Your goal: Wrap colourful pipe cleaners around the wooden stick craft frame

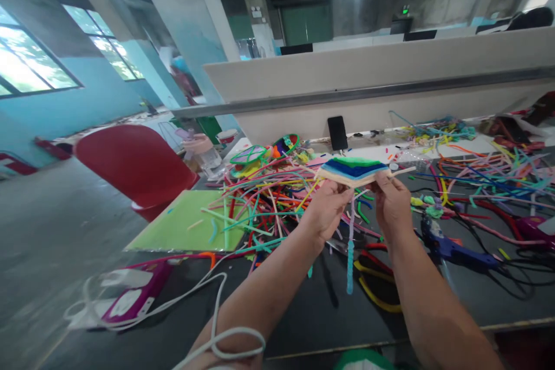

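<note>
Between my two hands is a craft panel [356, 170] built up of fuzzy pipe cleaner bands in green, dark blue, light blue and cream. My left hand [328, 209] pinches its lower left edge, thumb toward the middle. At the right end, the fingers of my right hand [393, 201] are closed on the cream border, where a pale strip sticks out past them. Below the panel a purple and teal twisted stem [350, 254] runs downward; whether it is joined to the panel I cannot tell. Loose pipe cleaners [277, 199] lie heaped beyond my left hand.
A blue glue gun [459, 250] with black cables lies at right. Yellow-handled scissors [378, 292] are near my right forearm. At left are a green sheet [177, 225], a magenta device [139, 295] and a white cable [217, 295] by my left arm. A phone [337, 133] leans against the partition.
</note>
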Available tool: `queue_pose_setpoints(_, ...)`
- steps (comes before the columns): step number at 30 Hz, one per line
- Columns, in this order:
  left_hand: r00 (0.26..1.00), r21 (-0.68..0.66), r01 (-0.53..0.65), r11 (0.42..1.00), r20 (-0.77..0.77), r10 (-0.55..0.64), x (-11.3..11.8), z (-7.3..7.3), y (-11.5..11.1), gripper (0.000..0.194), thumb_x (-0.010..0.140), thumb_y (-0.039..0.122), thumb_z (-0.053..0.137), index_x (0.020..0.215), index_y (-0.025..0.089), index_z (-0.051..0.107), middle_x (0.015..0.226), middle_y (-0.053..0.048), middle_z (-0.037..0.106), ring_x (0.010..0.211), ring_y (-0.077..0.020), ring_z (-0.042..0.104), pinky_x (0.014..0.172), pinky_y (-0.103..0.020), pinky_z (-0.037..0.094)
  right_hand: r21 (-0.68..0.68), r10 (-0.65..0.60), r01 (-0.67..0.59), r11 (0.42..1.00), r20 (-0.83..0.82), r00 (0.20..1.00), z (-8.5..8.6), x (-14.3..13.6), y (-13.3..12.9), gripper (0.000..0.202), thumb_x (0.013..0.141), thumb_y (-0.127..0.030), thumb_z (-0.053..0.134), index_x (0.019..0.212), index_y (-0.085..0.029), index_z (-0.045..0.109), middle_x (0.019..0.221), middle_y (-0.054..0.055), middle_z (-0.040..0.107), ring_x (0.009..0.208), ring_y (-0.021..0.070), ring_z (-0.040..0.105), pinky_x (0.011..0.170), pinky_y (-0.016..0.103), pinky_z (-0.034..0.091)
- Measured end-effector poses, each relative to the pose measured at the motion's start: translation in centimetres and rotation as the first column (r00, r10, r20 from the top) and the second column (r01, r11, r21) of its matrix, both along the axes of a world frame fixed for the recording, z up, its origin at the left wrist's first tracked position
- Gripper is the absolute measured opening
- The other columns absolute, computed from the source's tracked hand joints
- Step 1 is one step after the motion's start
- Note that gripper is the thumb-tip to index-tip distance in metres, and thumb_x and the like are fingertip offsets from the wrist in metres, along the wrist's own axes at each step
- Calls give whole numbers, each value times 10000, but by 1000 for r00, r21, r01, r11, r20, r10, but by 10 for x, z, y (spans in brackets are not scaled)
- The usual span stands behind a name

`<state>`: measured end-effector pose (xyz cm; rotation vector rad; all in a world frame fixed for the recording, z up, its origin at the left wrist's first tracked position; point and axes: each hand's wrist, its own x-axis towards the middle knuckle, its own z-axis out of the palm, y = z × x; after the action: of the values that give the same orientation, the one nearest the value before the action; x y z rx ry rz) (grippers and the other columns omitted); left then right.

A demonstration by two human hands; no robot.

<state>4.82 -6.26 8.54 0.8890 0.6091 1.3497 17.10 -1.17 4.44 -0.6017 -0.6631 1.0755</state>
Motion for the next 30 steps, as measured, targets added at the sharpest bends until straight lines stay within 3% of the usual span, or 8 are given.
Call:
queue_pose_setpoints(4,996,61,84,995,25,-86,-6,19,-11,321,679,85,693,994,147,673,1105,-104,670,1185,-246,538,1060,-370,345,25,-34,34,999,-35,999,7,-4,-7,203,629,-304,791,695,-153,671,661,-24,656,590,101,596,591,243,502)
queue_pose_setpoints(11,999,-146,-30,989,-16,28,-18,24,-8,226,689,29,642,889,132,672,1024,-112,669,1172,-251,549,1072,-405,359,144,-296,277,950,133,946,6,-12,-16,150,696,-311,736,698,-171,680,656,-38,632,612,103,589,613,239,503)
queue_pose_setpoints(14,991,-139,29,990,-129,-47,-46,43,-12,315,696,63,668,1002,137,680,1074,-130,663,1110,-270,593,985,-420,446,133,-277,268,954,48,960,6,-6,-11,169,697,-297,738,648,-170,638,641,-47,617,592,95,589,611,239,515)
queue_pose_setpoints(16,964,-80,-51,995,-264,29,-76,57,-15,298,697,131,704,994,122,692,1009,-146,681,990,-286,644,872,-425,509,83,-194,197,977,-42,980,6,-2,-7,192,687,-288,748,638,-169,604,636,-49,618,575,92,598,601,238,525)
queue_pose_setpoints(18,876,-12,-256,967,-427,226,-109,66,-15,248,678,195,736,913,119,707,870,-122,697,861,-246,666,778,-370,535,-3,-98,99,995,-122,988,4,0,-3,198,671,-280,759,670,-169,595,633,-47,627,556,91,607,581,230,531)
queue_pose_setpoints(22,488,258,-553,792,-671,559,-165,65,-7,234,617,253,756,806,126,701,696,-44,673,662,-152,614,641,-267,516,-124,-4,-24,992,-222,975,-2,-1,1,208,651,-268,767,709,-171,592,607,-48,631,531,90,609,564,221,542)
queue_pose_setpoints(27,250,327,-537,778,-819,516,-199,42,14,136,646,272,677,691,145,668,523,9,578,511,-111,508,512,-218,410,-150,18,-58,987,-256,967,-6,-4,2,187,663,-235,751,696,-170,579,612,-42,645,541,96,617,580,228,555)
queue_pose_setpoints(30,51,346,-507,790,-903,428,-210,28,27,134,647,281,660,621,150,648,471,13,537,496,-118,473,499,-227,355,-173,38,-84,981,-254,966,-8,-4,2,141,709,-233,715,717,-169,589,623,-38,651,541,91,614,593,228,559)
